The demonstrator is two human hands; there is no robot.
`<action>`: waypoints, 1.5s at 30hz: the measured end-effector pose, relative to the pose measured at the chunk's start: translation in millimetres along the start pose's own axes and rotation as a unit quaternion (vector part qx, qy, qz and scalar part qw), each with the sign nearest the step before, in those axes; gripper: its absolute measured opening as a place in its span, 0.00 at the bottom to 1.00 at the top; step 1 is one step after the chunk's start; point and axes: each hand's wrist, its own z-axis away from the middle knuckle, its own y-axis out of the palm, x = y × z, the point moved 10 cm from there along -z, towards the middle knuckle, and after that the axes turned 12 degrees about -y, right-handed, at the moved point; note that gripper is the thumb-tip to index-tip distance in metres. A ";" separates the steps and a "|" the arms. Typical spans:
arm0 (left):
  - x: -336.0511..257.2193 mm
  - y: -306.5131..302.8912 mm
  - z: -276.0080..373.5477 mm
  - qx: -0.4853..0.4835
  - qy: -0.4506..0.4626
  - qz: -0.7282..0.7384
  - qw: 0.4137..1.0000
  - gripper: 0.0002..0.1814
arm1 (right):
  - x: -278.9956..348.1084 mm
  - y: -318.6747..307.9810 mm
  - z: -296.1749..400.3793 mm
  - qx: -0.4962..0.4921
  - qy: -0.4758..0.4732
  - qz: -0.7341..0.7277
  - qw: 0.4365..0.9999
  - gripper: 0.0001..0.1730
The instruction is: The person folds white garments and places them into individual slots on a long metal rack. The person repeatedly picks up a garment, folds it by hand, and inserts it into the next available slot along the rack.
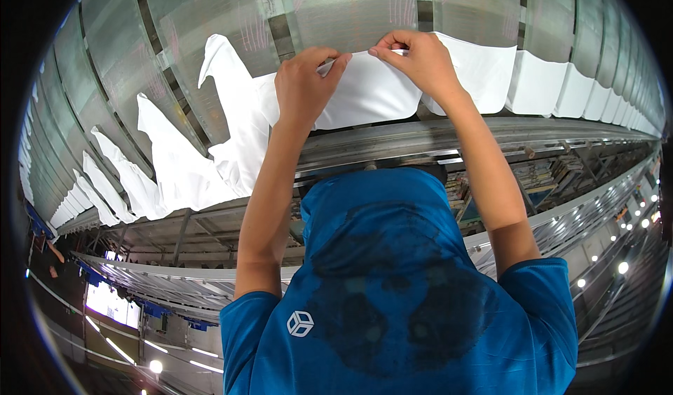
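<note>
A white fabric piece (370,90) with a rounded lower corner lies between my hands, over the near end of a greenish plate (347,14). My left hand (310,82) pinches its upper edge at the left between thumb and fingertips. The right hand (418,61) grips the same edge farther right, fingers closed on it. Beside my left hand, a crumpled white fabric piece (236,100) stretches up over the neighbouring plate, its tip folded over. Right of my right hand, another white piece (481,74) lies flat with its lower edge hanging down.
Long greenish plates with pink marks run side by side, with dark gaps between. More crumpled white pieces (173,158) lie at the left, flatter ones (536,85) at the right. A metal rail (368,135) edges the table before me. Another person's arm (55,251) shows at far left.
</note>
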 end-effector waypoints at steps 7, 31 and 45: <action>-9.6 5.7 -2.9 0.018 -0.023 -0.066 0.997 0.11 | 11.5 -4.8 2.8 -0.043 -0.042 0.057 0.997 0.15; -4.6 4.6 -13.8 0.002 -0.065 -0.067 0.996 0.12 | 13.7 -9.0 -1.4 -0.113 -0.063 0.050 0.990 0.13; -3.5 6.9 -16.8 -0.006 -0.073 -0.096 0.993 0.12 | 15.6 -10.6 -5.3 -0.127 -0.068 0.045 0.988 0.13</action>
